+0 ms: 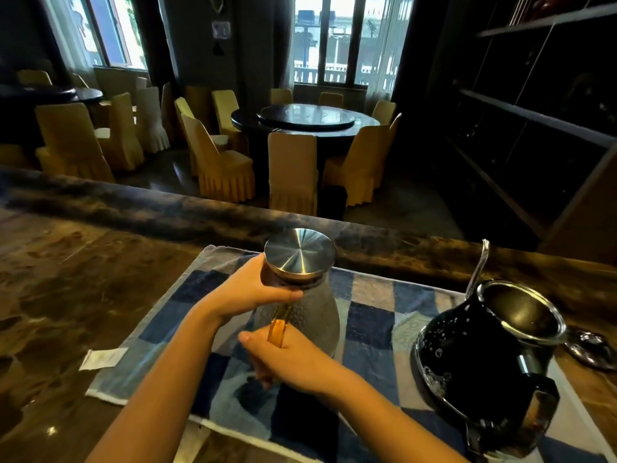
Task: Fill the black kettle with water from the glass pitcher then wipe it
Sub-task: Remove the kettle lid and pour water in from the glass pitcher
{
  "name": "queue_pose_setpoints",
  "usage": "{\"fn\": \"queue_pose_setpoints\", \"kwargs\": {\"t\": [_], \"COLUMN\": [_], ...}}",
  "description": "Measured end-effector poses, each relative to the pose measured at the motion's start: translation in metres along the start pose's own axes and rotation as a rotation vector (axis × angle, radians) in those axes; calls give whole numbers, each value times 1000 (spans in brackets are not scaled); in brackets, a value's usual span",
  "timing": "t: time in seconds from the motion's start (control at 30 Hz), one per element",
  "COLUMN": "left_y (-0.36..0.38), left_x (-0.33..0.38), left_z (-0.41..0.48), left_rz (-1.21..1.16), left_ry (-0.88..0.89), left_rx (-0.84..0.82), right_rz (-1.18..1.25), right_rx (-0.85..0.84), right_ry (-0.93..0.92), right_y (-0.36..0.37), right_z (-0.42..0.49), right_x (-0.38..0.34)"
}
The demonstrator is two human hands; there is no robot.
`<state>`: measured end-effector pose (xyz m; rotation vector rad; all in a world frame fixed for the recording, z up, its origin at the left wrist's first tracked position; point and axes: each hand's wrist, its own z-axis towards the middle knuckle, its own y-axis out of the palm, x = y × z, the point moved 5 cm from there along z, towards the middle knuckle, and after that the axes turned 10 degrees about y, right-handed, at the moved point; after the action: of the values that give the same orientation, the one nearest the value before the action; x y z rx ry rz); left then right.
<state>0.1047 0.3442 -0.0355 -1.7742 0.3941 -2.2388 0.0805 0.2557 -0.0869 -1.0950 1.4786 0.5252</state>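
A glass pitcher [317, 315] with a steel lid [299, 250] and an amber handle [278, 324] stands upright on a blue checked towel [370, 322]. My left hand [248, 290] wraps around the pitcher's neck just under the lid. My right hand [283, 359] grips the amber handle low on the near side. The black kettle [480, 352] stands at the right end of the towel, its lid off, its mouth open, with water drops on its side. Its thin spout [479, 265] rises behind it.
The kettle's lid [592, 345] lies on the brown marble counter [66, 279] to the right of the kettle. A small white paper [101, 358] lies left of the towel. A raised ledge [167, 212] borders the counter's far side; chairs and round tables stand beyond.
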Motion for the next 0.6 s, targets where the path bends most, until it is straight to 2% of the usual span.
{"fn": "queue_pose_setpoints", "kwargs": {"t": [0.17, 0.37, 0.6], "left_y": [0, 4, 20], "left_x": [-4, -9, -1], "left_z": [-8, -23, -52], "left_rz": [27, 15, -36], "left_ry": [-18, -31, -129], "left_rx": [45, 153, 292], "right_rz": [-16, -139, -283], "right_rx": [40, -18, 18], "right_ry": [-30, -58, -56], "right_y": [3, -6, -33], "right_z": [-2, -23, -66], "right_x": [2, 8, 24]}}
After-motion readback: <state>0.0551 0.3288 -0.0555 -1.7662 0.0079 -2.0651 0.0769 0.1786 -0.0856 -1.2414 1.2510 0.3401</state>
